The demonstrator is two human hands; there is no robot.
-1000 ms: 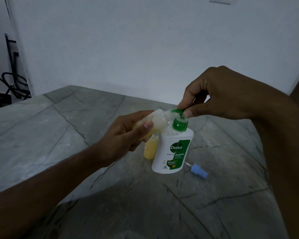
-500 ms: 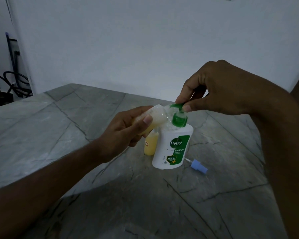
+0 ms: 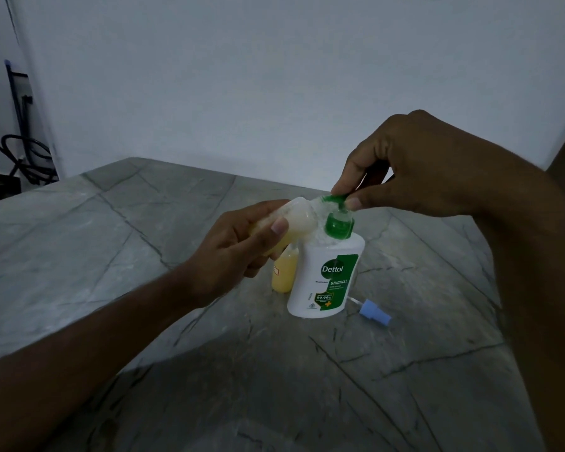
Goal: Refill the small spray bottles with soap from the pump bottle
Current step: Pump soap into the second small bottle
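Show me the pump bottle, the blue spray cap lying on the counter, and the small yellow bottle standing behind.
pump bottle (image 3: 323, 282): head view, on its white body.
blue spray cap (image 3: 374, 312): head view, on its blue barrel.
small yellow bottle (image 3: 285, 272): head view, on its yellow side.

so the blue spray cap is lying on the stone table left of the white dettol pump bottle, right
Not quite. In the head view the blue spray cap lies on the grey stone table to the right of the white Dettol pump bottle, not left.

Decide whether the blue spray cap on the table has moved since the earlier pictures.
No. The blue spray cap keeps its place beside the pump bottle base, right of it.
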